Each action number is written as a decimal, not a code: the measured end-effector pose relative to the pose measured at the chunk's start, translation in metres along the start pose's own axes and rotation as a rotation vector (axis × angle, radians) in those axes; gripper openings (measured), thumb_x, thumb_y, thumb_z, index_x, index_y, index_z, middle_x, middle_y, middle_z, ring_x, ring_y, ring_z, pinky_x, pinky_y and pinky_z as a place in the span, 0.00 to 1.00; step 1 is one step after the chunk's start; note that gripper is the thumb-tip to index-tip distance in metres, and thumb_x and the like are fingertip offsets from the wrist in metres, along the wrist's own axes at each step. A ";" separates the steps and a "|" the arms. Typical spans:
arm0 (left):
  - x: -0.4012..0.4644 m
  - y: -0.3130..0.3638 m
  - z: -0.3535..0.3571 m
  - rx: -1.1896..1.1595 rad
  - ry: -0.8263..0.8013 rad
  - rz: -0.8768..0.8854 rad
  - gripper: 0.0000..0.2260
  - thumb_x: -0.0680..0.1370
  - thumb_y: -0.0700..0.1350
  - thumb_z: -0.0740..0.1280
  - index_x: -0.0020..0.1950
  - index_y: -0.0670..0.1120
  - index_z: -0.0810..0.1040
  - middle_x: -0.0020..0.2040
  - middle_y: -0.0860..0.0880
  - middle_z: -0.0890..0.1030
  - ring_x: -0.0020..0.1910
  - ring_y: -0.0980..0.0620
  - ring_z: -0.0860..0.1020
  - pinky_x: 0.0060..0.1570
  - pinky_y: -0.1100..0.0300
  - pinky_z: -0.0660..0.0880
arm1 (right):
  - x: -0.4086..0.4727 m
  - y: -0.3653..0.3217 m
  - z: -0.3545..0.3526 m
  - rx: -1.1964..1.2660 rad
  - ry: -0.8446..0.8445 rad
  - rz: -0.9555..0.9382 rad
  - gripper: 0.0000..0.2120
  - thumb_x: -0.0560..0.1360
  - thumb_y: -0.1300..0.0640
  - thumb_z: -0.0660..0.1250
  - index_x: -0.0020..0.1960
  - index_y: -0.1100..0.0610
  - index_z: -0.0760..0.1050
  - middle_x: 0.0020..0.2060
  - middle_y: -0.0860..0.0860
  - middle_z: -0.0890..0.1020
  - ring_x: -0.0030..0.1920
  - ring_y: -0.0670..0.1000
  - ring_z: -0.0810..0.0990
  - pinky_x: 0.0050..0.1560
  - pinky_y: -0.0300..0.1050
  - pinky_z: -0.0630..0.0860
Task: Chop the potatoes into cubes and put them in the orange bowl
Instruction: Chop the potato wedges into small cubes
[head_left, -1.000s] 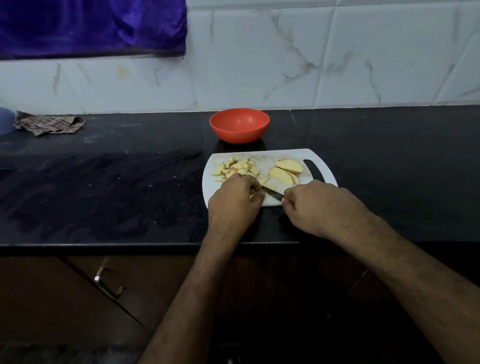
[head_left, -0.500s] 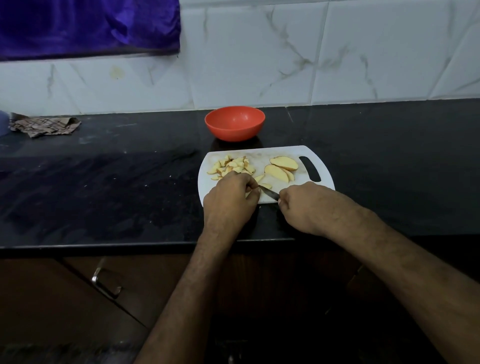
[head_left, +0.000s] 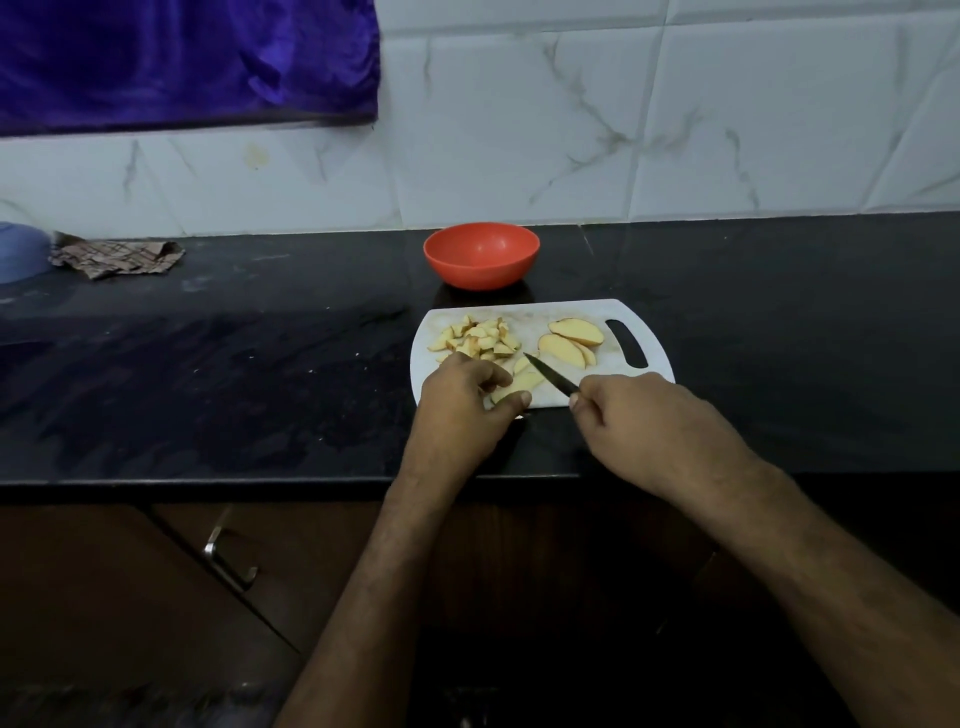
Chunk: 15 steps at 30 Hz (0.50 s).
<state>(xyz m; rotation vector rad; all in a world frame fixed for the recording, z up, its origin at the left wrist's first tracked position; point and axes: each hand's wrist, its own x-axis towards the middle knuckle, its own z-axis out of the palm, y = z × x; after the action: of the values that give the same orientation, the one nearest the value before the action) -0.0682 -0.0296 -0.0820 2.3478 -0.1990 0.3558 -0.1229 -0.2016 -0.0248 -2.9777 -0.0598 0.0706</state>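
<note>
Glossy countertop (head_left: 260, 374), plastic-looking cutting board (head_left: 576, 312)

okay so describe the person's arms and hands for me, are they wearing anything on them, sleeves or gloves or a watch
Both arms are bare as far as the frame shows: no sleeves reach the forearms. The left hand and the right hand wear no gloves, and no watch, bracelet or ring is visible on either. Fine hair shows along both forearms. The dim light hides finer detail.

Left hand (head_left: 460, 405) pinches a potato wedge (head_left: 519, 385) on the cutting board (head_left: 618, 312); right hand (head_left: 649, 421) grips a knife (head_left: 550, 375); orange bowl (head_left: 481, 254) at twelve o'clock.
</note>
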 end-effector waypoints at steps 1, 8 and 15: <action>0.000 -0.001 -0.001 0.010 -0.017 0.007 0.13 0.75 0.52 0.75 0.57 0.49 0.83 0.53 0.53 0.77 0.46 0.59 0.74 0.44 0.68 0.69 | 0.001 -0.004 0.000 0.005 0.010 -0.009 0.12 0.84 0.44 0.52 0.47 0.45 0.70 0.39 0.46 0.76 0.41 0.48 0.77 0.41 0.47 0.74; -0.001 -0.001 0.000 0.049 -0.077 0.027 0.11 0.79 0.48 0.71 0.61 0.49 0.81 0.55 0.54 0.75 0.51 0.55 0.74 0.53 0.58 0.74 | 0.015 -0.014 -0.001 -0.133 -0.093 0.017 0.17 0.84 0.46 0.51 0.61 0.50 0.75 0.46 0.50 0.75 0.48 0.53 0.76 0.47 0.49 0.73; 0.000 -0.001 0.000 0.092 -0.144 0.082 0.13 0.82 0.45 0.66 0.67 0.50 0.78 0.60 0.52 0.73 0.57 0.52 0.75 0.57 0.53 0.75 | 0.015 -0.012 0.000 -0.142 -0.106 0.035 0.17 0.84 0.45 0.51 0.62 0.49 0.75 0.46 0.49 0.75 0.47 0.52 0.75 0.45 0.49 0.71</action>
<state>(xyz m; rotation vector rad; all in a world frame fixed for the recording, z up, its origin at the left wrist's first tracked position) -0.0680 -0.0287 -0.0829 2.4627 -0.3549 0.2395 -0.1087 -0.1895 -0.0235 -3.1151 -0.0260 0.2376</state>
